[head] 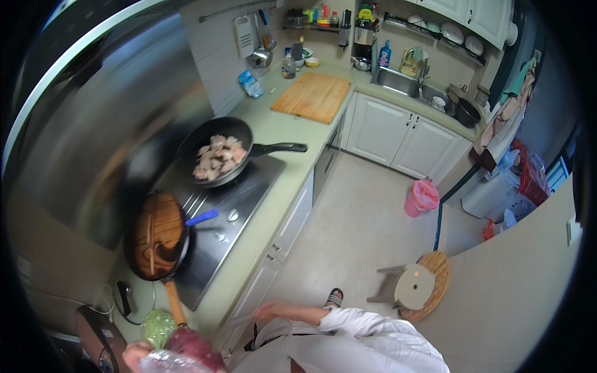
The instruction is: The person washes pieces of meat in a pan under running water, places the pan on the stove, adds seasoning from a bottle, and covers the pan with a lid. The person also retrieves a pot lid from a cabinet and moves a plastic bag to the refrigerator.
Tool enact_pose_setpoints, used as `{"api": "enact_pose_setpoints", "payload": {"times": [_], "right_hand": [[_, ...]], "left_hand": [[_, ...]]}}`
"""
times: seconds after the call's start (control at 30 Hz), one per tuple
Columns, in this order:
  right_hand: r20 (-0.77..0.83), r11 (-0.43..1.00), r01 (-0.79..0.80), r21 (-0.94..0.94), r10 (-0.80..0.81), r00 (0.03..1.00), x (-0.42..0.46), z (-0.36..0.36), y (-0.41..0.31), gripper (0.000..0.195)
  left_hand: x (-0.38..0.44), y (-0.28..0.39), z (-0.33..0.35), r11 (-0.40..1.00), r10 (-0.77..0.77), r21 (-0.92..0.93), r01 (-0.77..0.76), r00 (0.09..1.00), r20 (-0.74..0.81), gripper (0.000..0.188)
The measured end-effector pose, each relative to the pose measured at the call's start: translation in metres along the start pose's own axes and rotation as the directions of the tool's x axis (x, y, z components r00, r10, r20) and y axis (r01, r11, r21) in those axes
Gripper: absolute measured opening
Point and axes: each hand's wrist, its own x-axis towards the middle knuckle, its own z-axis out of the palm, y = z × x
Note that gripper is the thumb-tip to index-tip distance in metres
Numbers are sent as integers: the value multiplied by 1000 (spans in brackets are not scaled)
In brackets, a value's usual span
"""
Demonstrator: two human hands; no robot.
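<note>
My left hand (136, 355) is at the bottom left, its fingers on a clear plastic bag (170, 362). Beside it lie a dark-red item in clear plastic (196, 349) and a light-green item in plastic wrap (159, 326). My right hand (270, 310) hangs in front of the lower cabinets; its fingers are too blurred to read. A black frying pan (186, 140) with pale pink, raw-looking meat pieces (219, 157) stands at the back of the stove (238, 198). Nearer is a wooden-handled pan (186, 254) under a wood-grain round lid (165, 233). A blue-handled thing (201, 217) lies between them.
A wooden cutting board (311, 95) lies on the counter, with a jar (288, 67) and a blue packet (251, 84) nearby. The double sink (396, 82) is at the back right. On the floor stand a pink bin (421, 198) and a stool (414, 286).
</note>
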Motion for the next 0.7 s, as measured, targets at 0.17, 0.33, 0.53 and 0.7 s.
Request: {"api": "enact_pose_setpoints", "payload": {"times": [0.17,0.33,0.53,0.7], "right_hand": [[-551,928,224,299,-24,834,-150,-134,-51,44],[-778,785,480,392,4,628,-218,-248,-48,51],[-826,549,663,509,97,554,-247,-371,-55,40],[-894,384,807,449,183,410,-295,-482,-104,22]], "left_hand": [[57,-16,166,980,-74,-153,124,952,296,22],[150,-64,382,934,-156,-226,277,884,440,15],[271,-197,563,829,-218,-494,263,965,148,18],[402,-279,628,968,-159,-229,100,955,-252,20]]}}
